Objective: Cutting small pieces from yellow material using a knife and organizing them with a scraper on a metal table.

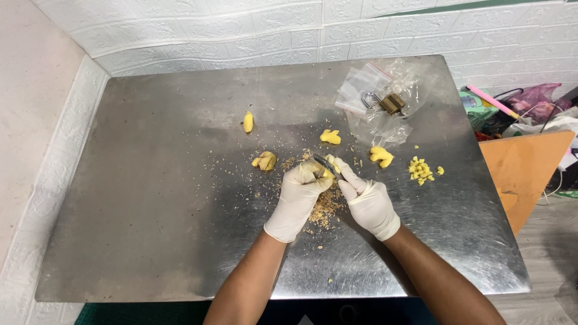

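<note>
Head view: gloved left hand (299, 191), fingers clamped on a yellow ginger piece (325, 174); gloved right hand (367, 201), fingers closed on a small knife (324, 162) laid against it. Peel scraps (325, 207) lie beneath the fingers on the steel worktop (150, 198); diced bits (421, 170) lie right of them.

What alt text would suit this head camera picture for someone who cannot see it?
Two white-gloved hands, left hand and right hand, hold a small knife against a yellow ginger piece above brown peelings on a steel table. Peeled ginger chunks lie beyond.
</note>
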